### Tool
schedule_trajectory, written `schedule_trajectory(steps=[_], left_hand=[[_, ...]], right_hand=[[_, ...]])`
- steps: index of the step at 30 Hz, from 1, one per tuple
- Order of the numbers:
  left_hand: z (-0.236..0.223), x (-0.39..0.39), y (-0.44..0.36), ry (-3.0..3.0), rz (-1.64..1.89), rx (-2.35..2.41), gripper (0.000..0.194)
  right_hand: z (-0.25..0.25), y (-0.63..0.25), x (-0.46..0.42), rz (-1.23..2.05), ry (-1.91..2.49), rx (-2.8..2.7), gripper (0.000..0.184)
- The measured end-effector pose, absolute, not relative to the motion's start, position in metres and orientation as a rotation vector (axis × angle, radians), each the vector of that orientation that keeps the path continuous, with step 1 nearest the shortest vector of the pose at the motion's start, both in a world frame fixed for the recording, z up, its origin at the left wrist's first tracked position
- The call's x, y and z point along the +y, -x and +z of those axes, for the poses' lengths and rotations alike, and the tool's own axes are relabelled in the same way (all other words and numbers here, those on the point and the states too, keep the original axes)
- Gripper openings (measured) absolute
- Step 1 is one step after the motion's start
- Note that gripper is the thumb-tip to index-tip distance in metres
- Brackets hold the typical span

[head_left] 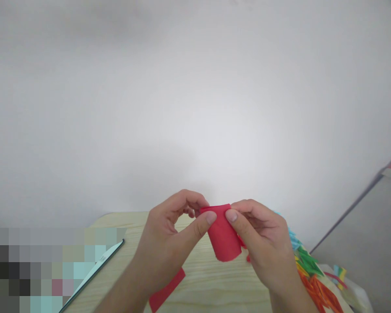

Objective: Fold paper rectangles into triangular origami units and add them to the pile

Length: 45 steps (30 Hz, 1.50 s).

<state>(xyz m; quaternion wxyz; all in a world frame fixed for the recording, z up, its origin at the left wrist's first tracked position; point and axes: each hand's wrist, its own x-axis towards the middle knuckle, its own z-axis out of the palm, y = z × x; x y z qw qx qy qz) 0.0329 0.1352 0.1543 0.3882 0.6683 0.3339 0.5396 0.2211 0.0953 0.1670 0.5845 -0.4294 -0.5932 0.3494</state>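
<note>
A piece of red paper (226,239) is held up over the table, its top edge folded or doubled and its lower part curving downward. My left hand (176,234) pinches its upper left corner between thumb and fingers. At the upper right corner, my right hand (260,234) grips the same paper with thumb and forefinger. Another red paper strip (167,289) lies on the table, partly covered by my left wrist. Small red bits (248,258) show behind the held paper, mostly hidden by my right hand.
The pale wood-grain table (215,291) stands against a white wall (195,108). Orange folded paper pieces (319,291) and green ones (306,261) lie along its right side, with light blue ones (293,239) behind. A dark-edged flat object (97,265) sits at left, partly blurred out.
</note>
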Motion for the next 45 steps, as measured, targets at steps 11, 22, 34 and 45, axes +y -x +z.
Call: schedule_trajectory(steps=[11,22,34,45], left_hand=[[0.157,0.1345,-0.0328,-1.631,1.325,0.851,0.014],[0.1584,0.1339,-0.0325,-1.655,1.326,0.84,0.014],[0.1618,0.1392,-0.0256,-1.694,1.164,0.824,0.018],[0.1628,0.1409,-0.0334,-1.703,1.17,0.795,0.026]], right_hand=[[0.1673,-0.2219,0.095,0.793,1.029,-1.371,0.017],[0.169,-0.2231,0.0943,0.789,1.052,-1.38,0.02],[0.1737,-0.2262,0.0963,0.819,1.087,-1.459,0.021],[0.1669,-0.2242,0.1006,0.749,1.077,-1.357,0.022]])
